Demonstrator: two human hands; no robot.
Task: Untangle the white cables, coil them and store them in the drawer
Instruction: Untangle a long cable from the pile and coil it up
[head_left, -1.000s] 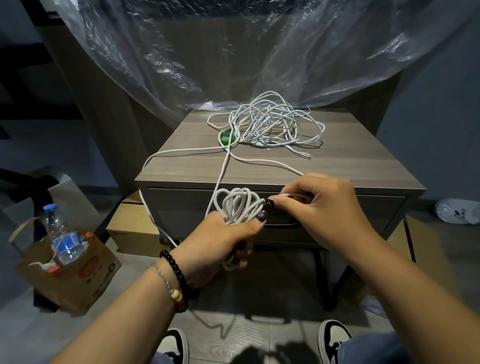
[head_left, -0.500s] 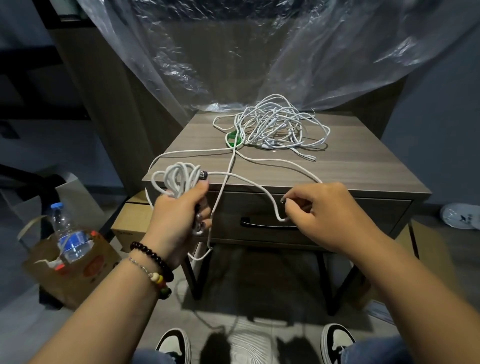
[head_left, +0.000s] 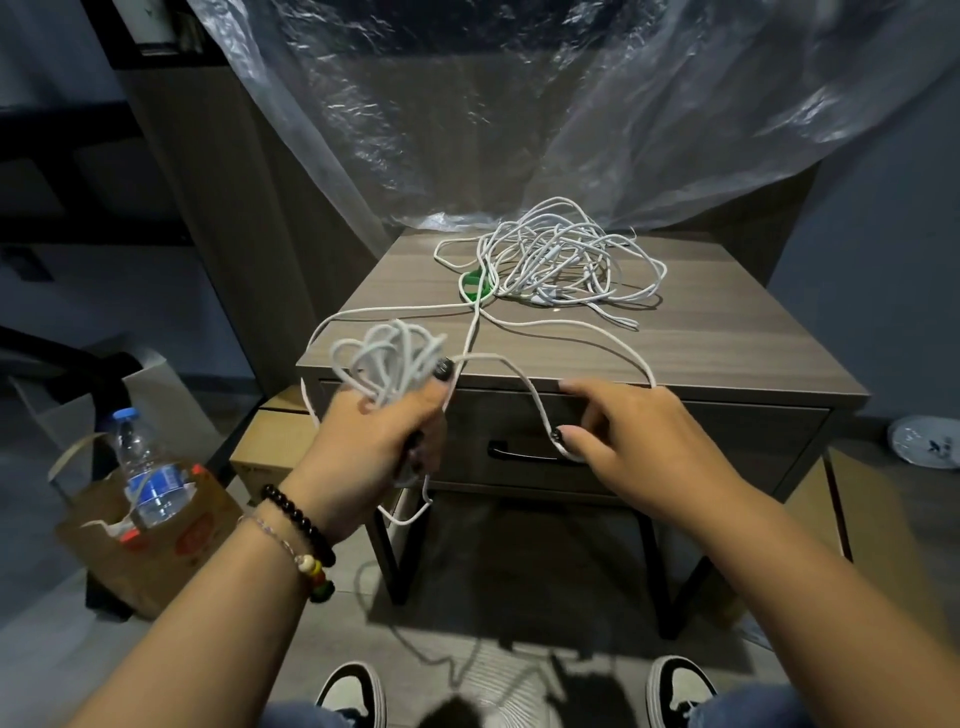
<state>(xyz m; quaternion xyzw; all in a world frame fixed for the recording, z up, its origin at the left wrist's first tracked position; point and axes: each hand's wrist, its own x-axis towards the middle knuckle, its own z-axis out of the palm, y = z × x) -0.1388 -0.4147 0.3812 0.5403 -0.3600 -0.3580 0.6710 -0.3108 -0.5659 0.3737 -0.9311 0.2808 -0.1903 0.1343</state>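
Note:
A tangle of white cables (head_left: 556, 257) lies at the back of the wooden nightstand top (head_left: 727, 338), with a green tie (head_left: 474, 287) at its left edge. My left hand (head_left: 374, 447) grips a small coil of white cable (head_left: 387, 358) in front of the nightstand's left corner. From the coil a strand (head_left: 509, 364) runs down to my right hand (head_left: 639, 441). That strand passes under the thumb, loosely held, with the fingers partly spread. The drawer (head_left: 701, 447) is shut, its black handle (head_left: 514, 456) just left of my right hand.
A paper bag (head_left: 156, 551) with a water bottle (head_left: 145, 467) stands on the floor at the left. A cardboard box (head_left: 265, 447) sits beside the nightstand. Clear plastic sheeting (head_left: 519, 104) hangs behind. A white plate (head_left: 924, 441) lies at the far right.
My left hand has carried the coil up and to the left, away from my right hand, drawing a strand out between them. My right hand's fingers have loosened.

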